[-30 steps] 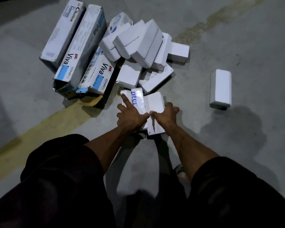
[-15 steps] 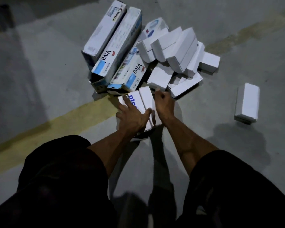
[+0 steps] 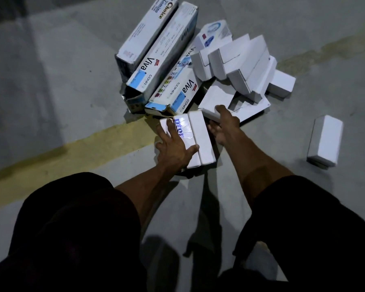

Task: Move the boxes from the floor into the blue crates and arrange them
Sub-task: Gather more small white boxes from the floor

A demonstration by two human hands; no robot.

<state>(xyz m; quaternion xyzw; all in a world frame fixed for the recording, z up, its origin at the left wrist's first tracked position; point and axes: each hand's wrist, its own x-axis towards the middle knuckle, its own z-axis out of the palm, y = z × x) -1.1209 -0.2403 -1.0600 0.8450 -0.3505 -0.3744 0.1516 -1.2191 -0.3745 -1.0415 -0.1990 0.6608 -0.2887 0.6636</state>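
While my left hand (image 3: pixel 173 148) lies spread, fingers straight, on a small stack of boxes (image 3: pixel 195 140) on the grey floor (image 3: pixel 61 91), my right hand (image 3: pixel 223 125) curls round a white box (image 3: pixel 215 101) at the pile's (image 3: pixel 240 66) near edge.

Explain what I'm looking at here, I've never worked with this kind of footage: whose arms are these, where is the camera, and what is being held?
There is no machine here: a person works bare-handed, filmed by one camera worn on their head, looking down. The left hand lies spread on a small stack of white cardboard boxes, one with blue lettering. The right hand grips another flat white box at the edge of the pile. Three long printed cartons lean together on the grey concrete floor, and one white box stands alone at right. No blue crate shows.
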